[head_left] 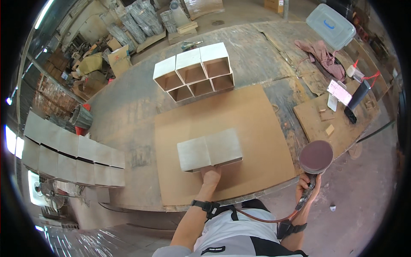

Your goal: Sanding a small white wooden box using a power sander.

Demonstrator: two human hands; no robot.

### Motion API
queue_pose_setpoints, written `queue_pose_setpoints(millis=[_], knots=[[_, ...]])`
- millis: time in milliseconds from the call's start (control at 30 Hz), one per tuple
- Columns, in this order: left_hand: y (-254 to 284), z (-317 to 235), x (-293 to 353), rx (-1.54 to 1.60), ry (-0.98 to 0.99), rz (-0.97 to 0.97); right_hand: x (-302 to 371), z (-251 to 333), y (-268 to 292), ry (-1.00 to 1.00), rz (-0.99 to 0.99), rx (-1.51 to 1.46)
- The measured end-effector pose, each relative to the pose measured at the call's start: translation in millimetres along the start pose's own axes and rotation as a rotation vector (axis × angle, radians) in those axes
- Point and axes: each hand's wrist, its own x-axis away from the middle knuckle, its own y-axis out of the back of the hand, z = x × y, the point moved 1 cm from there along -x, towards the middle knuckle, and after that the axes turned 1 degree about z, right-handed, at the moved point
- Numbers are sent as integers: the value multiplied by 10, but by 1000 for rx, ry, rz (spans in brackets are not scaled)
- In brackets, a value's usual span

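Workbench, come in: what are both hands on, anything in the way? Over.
Left hand at pale box, fingers hidden. Right hand gripping sander, apart from box. Reddish hose crossing the person's front.

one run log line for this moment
left hand: at near side of pale box, grip unclear | right hand: gripping disc sander, face up | pale box: on brown board | open-front boxes: beyond board

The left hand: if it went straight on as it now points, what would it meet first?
Probably the white two-section box, directly before the left hand; its fingertips are hidden, so depth is unclear.
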Motion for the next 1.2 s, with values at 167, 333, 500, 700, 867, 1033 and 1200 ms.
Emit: queue_pose_setpoints(millis=[167, 333, 500, 700, 867, 1033, 1200], knots=[[222, -183, 97, -201, -41, -227, -90, 22, 25, -35, -113, -32], [198, -293, -2, 1084, -92, -164, -179, 181, -33, -49, -121, 41], [246, -766, 177, 2757, 99, 374, -255, 215, -275, -119, -261, 474], [-523, -683, 215, 3214, 90, 185, -309, 203, -623, -235, -147, 686], [-508, -676, 188, 3238, 94, 219, -242, 22, -739, -243, -131, 757], [-285, -280, 673, 2855, 418, 417, -240, -168, -887, -216, -20, 935], [343, -418, 849, 784, 266, -239, -244, -374, -1382, -173, 136, 1348]])
